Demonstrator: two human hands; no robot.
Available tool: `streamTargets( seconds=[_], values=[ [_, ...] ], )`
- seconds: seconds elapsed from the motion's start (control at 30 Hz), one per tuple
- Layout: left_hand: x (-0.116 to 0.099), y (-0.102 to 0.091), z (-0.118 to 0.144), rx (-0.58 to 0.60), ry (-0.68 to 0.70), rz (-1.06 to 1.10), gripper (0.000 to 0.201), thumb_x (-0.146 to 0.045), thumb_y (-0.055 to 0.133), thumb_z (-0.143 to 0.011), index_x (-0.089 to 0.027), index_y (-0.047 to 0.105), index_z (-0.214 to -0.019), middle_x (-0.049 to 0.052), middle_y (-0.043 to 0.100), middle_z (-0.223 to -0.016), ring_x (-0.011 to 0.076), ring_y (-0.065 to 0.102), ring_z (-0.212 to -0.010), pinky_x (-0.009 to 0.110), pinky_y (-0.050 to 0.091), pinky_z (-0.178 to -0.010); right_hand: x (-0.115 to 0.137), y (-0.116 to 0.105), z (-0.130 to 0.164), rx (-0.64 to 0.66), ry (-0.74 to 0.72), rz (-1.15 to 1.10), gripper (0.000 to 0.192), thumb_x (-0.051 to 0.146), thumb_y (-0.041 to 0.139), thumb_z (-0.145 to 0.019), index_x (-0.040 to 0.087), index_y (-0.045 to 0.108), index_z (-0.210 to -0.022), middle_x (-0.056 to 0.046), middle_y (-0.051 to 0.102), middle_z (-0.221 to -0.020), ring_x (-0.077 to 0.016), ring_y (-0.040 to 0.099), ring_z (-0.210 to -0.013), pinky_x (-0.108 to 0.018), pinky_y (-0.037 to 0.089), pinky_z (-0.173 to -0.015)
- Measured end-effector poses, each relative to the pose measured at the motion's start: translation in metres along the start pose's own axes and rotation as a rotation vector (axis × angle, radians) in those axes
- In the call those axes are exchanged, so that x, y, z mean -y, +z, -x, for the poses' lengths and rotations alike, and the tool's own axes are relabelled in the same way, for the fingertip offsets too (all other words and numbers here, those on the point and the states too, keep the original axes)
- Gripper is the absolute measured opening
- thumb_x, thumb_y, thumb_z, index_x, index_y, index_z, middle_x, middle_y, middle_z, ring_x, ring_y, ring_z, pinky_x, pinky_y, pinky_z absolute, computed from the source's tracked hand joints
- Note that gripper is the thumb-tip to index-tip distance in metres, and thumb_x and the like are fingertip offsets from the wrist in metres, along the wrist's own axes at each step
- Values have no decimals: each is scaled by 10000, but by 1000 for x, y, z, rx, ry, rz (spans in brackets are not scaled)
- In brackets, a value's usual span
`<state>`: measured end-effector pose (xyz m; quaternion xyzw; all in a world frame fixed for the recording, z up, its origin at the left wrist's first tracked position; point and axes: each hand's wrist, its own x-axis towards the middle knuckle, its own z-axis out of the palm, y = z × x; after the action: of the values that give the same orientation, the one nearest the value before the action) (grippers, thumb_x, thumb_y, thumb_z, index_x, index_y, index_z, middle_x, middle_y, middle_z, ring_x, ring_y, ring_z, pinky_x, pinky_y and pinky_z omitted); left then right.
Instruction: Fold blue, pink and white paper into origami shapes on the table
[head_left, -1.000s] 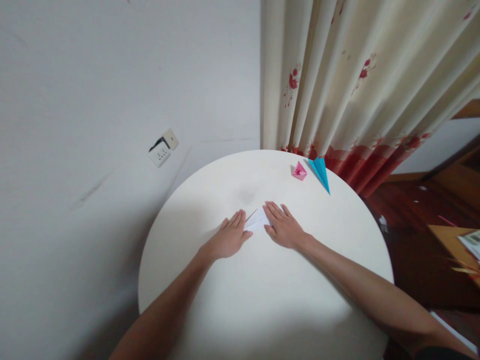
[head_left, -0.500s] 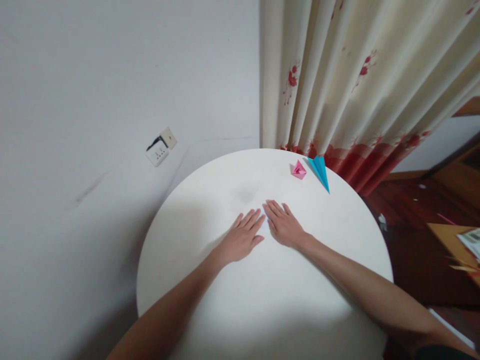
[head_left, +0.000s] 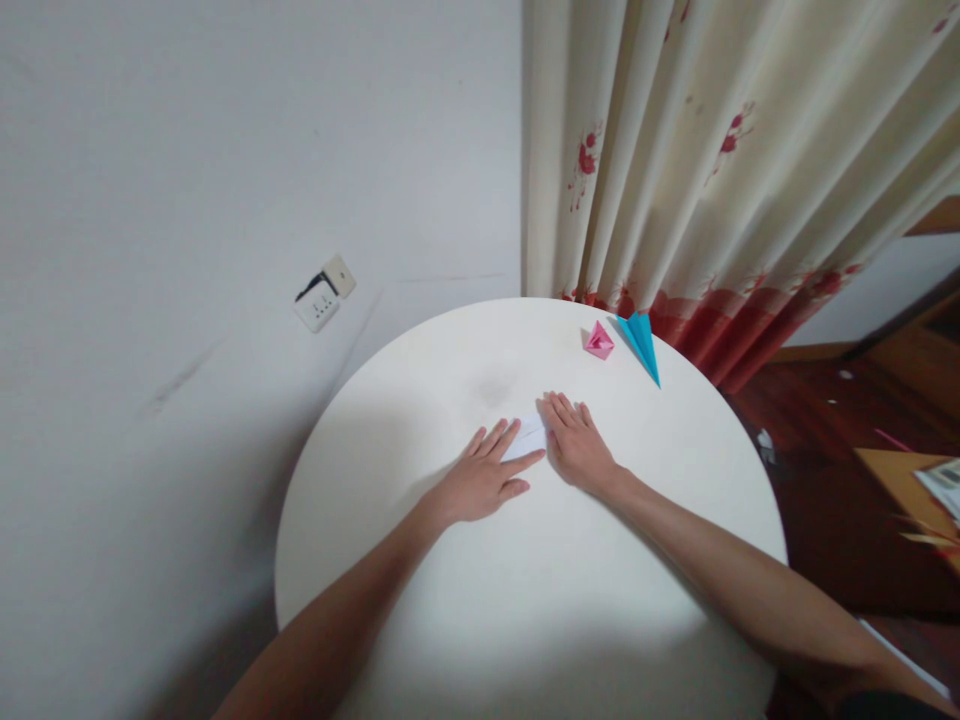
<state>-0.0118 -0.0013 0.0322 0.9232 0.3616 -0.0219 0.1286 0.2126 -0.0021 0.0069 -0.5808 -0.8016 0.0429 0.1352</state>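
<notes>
white paper [head_left: 527, 436], folded small, lies flat on the round table [head_left: 450, 620], a little beyond the table's middle toward the curtain [head_left: 712, 160]. only a narrow piece of the paper shows, between the two hands. its long side seems to run from near-left up to far-right, but most of it is covered, so i am not sure.

the left hand [head_left: 480, 482] lies flat, fingers stretched and a little spread, the tips pressing on the near-left part of the paper. the right hand [head_left: 577, 445] also lies flat with straight fingers, on the paper's right end. neither hand grips it; both press from above. both hands are equally close to the paper.

count: one white paper, one pink folded piece [head_left: 598, 341] and one blue paper plane [head_left: 641, 343], these two just beside each other at the table's far edge, well apart from the hands.
</notes>
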Motion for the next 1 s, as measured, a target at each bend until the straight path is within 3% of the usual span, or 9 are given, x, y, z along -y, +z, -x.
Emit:
streamTargets(
  seconds=[0.13, 0.3, 0.43, 0.57, 0.7, 0.9, 1.0],
  values=[
    [1, 2, 1, -9, 6, -13, 526, -511, 395, -1013, -384, 336, -1520, 37, 29, -1670, 301, 7, -1533, 556, 102, -1215, 5, 0, -1, -7, -83, -5, 591, 206, 342, -979, 132, 270, -1562, -120, 222, -1636, -260, 138, -1524, -552, 138, -1209],
    [1, 4, 2, -41, -20, -42, 684, -534, 390, -1002, -160, 237, -1554, 124, 138, -1656, 267, 43, -1537, 481, 102, -1233, 6, 1, -2, 52, -137, 5, 537, 288, 299, -1027, 136, 328, -1541, -125, 267, -1621, -258, 205, -1509, -539, 179, -1203],
    [1, 4, 2, -14, -24, -70, 716, -532, 326, -1019, -156, 106, -1587, 104, 98, -1660, 262, 14, -1537, 476, 86, -1232, 6, 2, -1, 60, -122, 32, 547, 336, 306, -1035, 147, 319, -1548, -121, 252, -1625, -258, 208, -1508, -525, 187, -1204],
    [0, 0, 2, 4, -50, -92, 680, -543, 297, -1022, -207, 141, -1592, 72, 99, -1658, 278, 26, -1537, 521, 92, -1225, 7, 0, 0, 51, -114, 48, 555, 346, 305, -1038, 140, 307, -1552, -125, 245, -1626, -262, 225, -1503, -515, 209, -1199],
    [-2, -2, 8, 18, -126, -86, 713, -570, 308, -1007, -187, 159, -1590, 98, 127, -1649, 301, 75, -1533, 568, 132, -1208, 9, -1, 2, 40, -106, 54, 563, 330, 313, -1033, 119, 294, -1555, -127, 240, -1626, -266, 231, -1500, -508, 211, -1200],
    [0, 12, 19, -17, -303, -142, 849, -631, 350, -962, -37, 223, -1555, 251, 151, -1611, 368, 131, -1515, 614, 147, -1184, 8, 0, 2, 41, -94, 57, 573, 328, 316, -1030, 119, 273, -1561, -128, 236, -1627, -262, 217, -1505, -507, 202, -1203],
    [4, 14, 21, -31, -377, -183, 790, -567, 371, -974, 13, 313, -1507, 307, 240, -1571, 409, 195, -1491, 603, 213, -1167, 8, 0, 2, 44, -85, 57, 576, 339, 320, -1030, 116, 275, -1559, -130, 238, -1627, -263, 222, -1503, -501, 199, -1203]
  ],
)
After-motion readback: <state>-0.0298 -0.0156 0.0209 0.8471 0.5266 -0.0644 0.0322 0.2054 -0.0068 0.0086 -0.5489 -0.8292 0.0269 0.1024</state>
